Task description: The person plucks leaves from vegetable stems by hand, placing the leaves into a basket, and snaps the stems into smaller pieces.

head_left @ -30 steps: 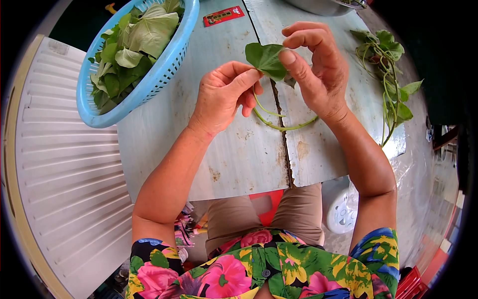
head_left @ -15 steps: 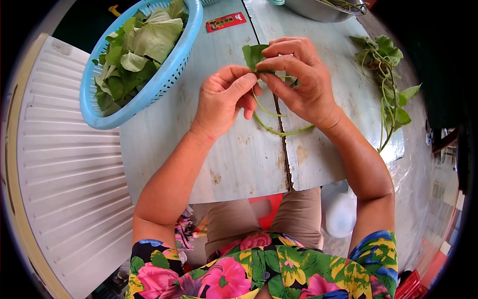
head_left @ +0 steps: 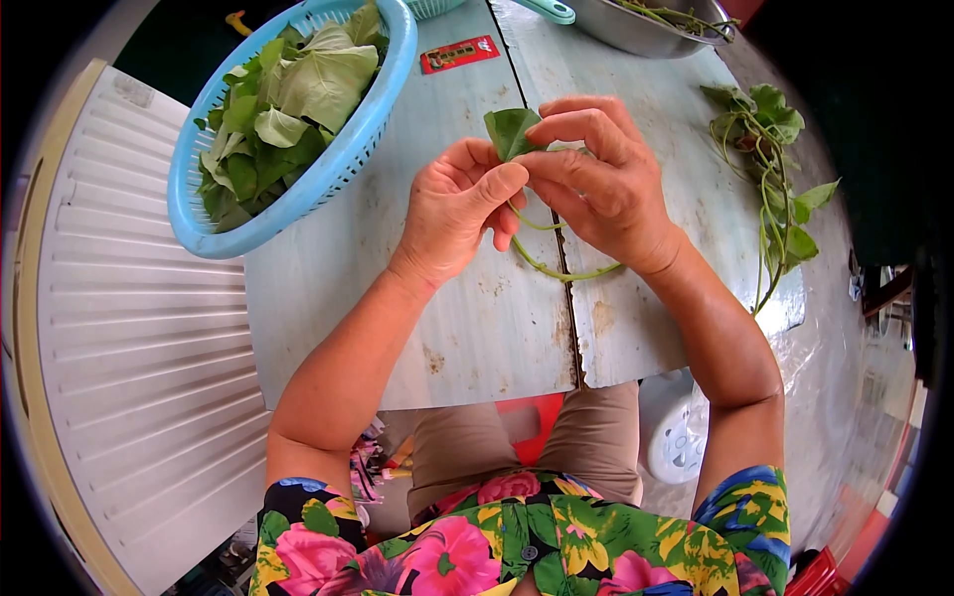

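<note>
Head view: above the table (head_left: 477,338), the left hand (head_left: 452,214) pinches narrowly at the base of the green leaf (head_left: 510,132), a stem (head_left: 543,267) looping below; the right hand (head_left: 608,184) curls over the leaf, its fingertips' hold hidden. The step seems to be working the leaf's base two-handed; the next move calls for a steady left pinch

One head-worn view, forward and steeply down, close over the table (head_left: 467,318).
</note>
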The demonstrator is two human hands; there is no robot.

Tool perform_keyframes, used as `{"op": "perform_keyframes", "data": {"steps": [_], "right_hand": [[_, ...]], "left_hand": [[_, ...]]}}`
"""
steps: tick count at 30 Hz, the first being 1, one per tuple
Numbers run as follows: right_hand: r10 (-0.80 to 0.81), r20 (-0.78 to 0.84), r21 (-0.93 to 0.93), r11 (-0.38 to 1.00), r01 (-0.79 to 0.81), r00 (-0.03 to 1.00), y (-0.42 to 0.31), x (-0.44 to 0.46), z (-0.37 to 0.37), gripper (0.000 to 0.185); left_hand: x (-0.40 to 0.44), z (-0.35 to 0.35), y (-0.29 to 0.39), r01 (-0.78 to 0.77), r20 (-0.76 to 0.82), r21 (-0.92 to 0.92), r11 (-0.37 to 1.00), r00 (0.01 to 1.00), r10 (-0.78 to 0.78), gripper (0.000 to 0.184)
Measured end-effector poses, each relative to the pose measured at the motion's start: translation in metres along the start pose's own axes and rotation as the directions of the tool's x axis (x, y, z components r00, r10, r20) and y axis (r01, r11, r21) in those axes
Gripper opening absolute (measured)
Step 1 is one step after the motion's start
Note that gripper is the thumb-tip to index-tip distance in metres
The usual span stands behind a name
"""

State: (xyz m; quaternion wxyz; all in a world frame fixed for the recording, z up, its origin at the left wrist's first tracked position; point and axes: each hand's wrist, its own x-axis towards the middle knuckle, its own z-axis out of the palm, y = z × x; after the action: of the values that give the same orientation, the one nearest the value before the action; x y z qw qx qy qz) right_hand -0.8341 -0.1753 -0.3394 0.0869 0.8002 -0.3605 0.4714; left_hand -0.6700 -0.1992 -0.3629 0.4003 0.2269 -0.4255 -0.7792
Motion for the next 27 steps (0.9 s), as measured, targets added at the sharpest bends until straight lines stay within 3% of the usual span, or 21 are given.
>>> {"op": "perform_keyframes", "data": {"steps": [17,27], "right_hand": [[0.022,0.037,0.065,0.998,-0.025,0.999,-0.011,0.009,-0.009,0.023],[0.029,0.071,0.016,0.999,-0.030,0.997,-0.011,0.014,-0.008,0.026]], "left_hand": [[-0.002,0.005,0.002,-0.002,-0.050,0.091,0.996,0.999,0.007,0.019],[-0.004,0.007,0.008,-0.007,0.044,0.119,0.993,0.999,0.002,0.020]]}}
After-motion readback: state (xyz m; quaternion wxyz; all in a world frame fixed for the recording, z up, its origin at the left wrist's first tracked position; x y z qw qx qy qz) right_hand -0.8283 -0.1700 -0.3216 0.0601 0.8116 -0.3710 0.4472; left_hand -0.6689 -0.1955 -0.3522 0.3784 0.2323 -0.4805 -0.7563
